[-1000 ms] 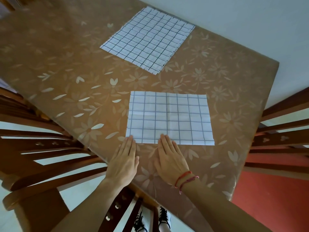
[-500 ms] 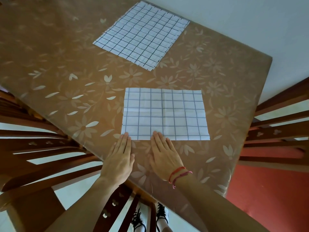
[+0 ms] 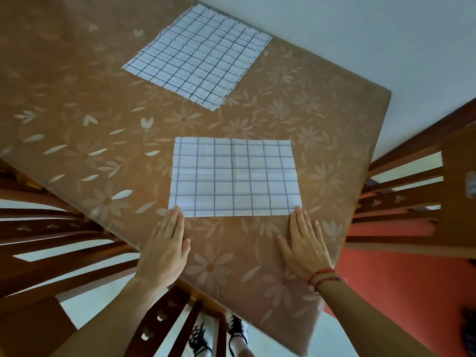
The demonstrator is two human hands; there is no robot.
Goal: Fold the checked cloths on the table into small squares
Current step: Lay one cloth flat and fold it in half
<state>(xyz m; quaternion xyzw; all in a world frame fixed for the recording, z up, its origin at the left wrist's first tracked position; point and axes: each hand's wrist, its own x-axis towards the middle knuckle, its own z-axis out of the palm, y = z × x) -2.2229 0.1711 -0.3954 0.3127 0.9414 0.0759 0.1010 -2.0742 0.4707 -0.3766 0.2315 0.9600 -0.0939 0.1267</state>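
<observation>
Near cloth (image 3: 235, 177), a checked rectangle, lies flat at the centre of the flowered table (image 3: 77, 124). The left hand (image 3: 167, 243) at its 7 o'clock corner and the right hand (image 3: 305, 247) at its 5 o'clock corner rest palm-down. Their fingers are straight and pressed together, with the tips touching the cloth's edge. Far cloth (image 3: 198, 55), also checked, lies flat at 11 o'clock, well apart.

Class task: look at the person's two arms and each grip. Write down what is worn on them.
The left forearm and right forearm are bare, with no sleeves in view. The right wrist wears thin red thread bracelets, wound in a few strands. The left grip and right grip are ungloved, and no ring or watch shows.
</observation>
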